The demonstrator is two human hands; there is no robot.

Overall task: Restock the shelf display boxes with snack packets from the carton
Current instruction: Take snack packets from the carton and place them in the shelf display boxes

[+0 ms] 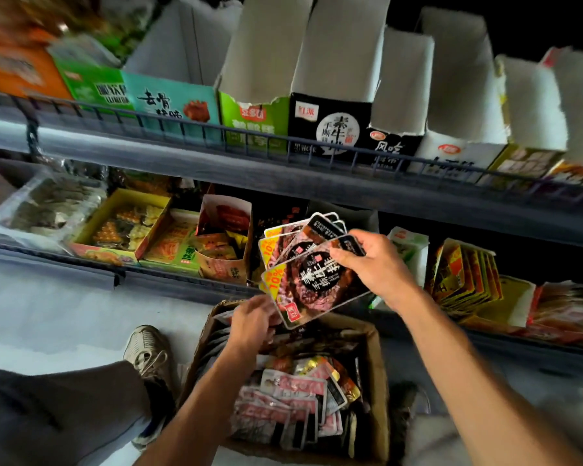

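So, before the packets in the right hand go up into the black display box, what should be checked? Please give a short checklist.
1. Right hand grips the fanned packets: ok.
2. Packet print matches the black display box on the upper shelf: ok, same round dark label.
3. Box open at the top: ok.
4. Room inside the box: cannot tell, its inside is hidden.
5. Left hand out of the carton: not ok, it reaches in among packets.
6. More stock in the carton: ok.
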